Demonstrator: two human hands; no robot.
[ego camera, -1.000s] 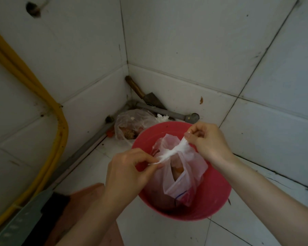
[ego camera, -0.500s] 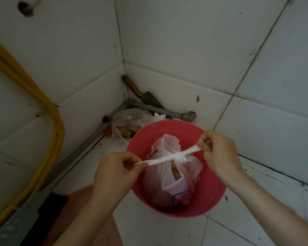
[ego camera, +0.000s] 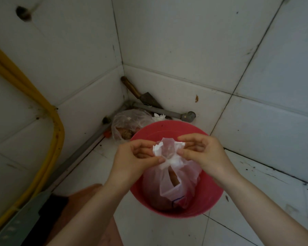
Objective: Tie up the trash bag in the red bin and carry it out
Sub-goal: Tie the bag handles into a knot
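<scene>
A round red bin (ego camera: 208, 205) stands on the tiled floor in a corner. Inside it sits a translucent white trash bag (ego camera: 174, 181) with brownish waste in it. One knot is pulled tight at the bag's neck. Above the knot the two handle ends form a loose loop. My left hand (ego camera: 133, 158) pinches the left handle end between thumb and fingers. My right hand (ego camera: 201, 151) pinches the right end. Both hands are close together over the bin's far half.
A second clear bag (ego camera: 130, 125) with scraps lies behind the bin in the corner. A cleaver with a wooden handle (ego camera: 140, 93) leans on the wall above a grey pipe (ego camera: 164, 111). A yellow pipe (ego camera: 48, 135) runs down the left wall.
The hands, which had pulled the handle ends apart and tightened the knot, have come back together above the knot. The ends now cross in a loose loop.
</scene>
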